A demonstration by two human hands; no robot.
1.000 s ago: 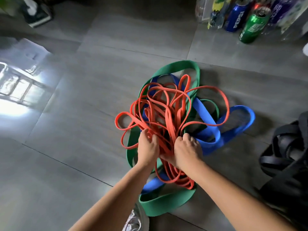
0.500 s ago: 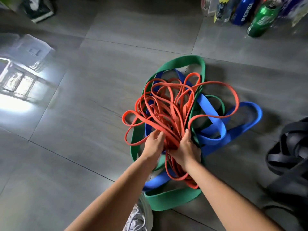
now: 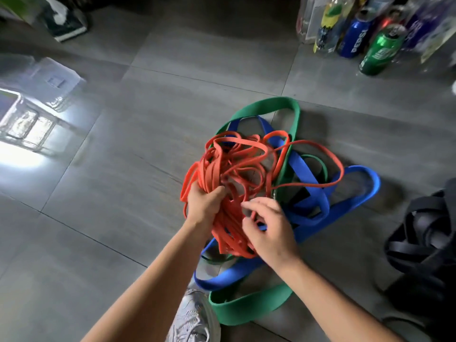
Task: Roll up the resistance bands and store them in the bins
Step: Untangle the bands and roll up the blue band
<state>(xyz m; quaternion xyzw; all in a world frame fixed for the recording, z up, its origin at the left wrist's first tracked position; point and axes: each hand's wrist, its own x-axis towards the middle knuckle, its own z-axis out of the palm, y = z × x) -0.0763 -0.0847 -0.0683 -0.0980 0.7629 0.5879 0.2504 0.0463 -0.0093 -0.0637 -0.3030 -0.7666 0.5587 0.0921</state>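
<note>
Gripping tangled thin orange rubber bands in left hand, right hand pinching strands, with rolling and binning outstanding.

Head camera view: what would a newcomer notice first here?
A bright tangle of thin orange rubber bands sits mid-floor, gripped by the person's left hand while the right hand reaches into it from the right. Under it sprawl wide blue rubber bands and a wide green rubber band on the grey tiled floor. A heap of black bands lies at the right edge, and drink cans stand top right.
</note>
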